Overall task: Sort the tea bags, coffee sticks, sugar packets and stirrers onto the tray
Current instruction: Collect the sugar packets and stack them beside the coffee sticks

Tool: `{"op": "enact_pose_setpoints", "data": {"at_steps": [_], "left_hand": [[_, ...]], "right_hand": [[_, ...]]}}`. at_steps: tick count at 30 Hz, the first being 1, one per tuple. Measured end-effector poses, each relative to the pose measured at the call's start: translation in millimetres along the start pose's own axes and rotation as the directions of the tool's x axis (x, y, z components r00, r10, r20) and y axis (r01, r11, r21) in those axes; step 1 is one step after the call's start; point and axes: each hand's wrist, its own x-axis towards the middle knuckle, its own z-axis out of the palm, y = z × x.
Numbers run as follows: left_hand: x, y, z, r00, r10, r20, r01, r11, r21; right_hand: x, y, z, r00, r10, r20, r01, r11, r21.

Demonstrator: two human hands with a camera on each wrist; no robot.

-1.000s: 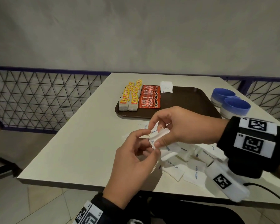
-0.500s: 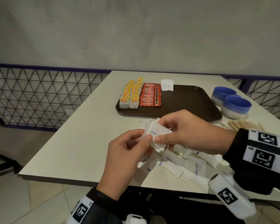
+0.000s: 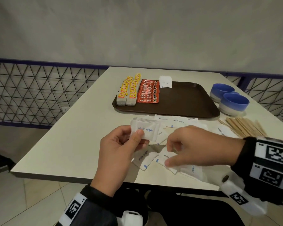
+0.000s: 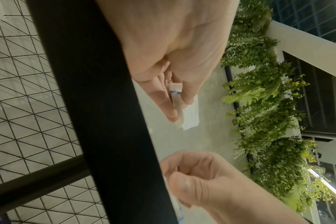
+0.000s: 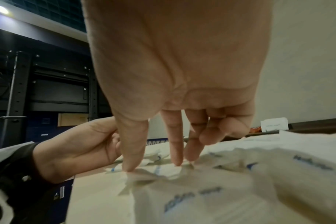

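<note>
Since the earlier frame, right hand [image 3: 196, 147] has left the stack and drops to pinch a loose sugar packet [image 3: 166, 158] at table's 6 o'clock; left hand [image 3: 119, 154] grips stack [image 3: 145, 130] reading "white sugar". Tray [image 3: 186, 101] holds yellow tea bags [image 3: 129, 90], "NESCAFE CLASSIC" sticks [image 3: 148, 93], some sugar; stirrers [image 3: 245, 128] at 3 o'clock remain unsorted
</note>
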Motion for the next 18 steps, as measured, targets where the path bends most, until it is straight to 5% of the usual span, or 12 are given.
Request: {"op": "enact_pose_setpoints", "data": {"at_steps": [18], "left_hand": [[0,0,2,0.999,-0.006,-0.051,0.006,1.0,-0.015]], "right_hand": [[9,-20,0,0.99,0.139,0.028,-0.137,0.989,-0.058]]}}
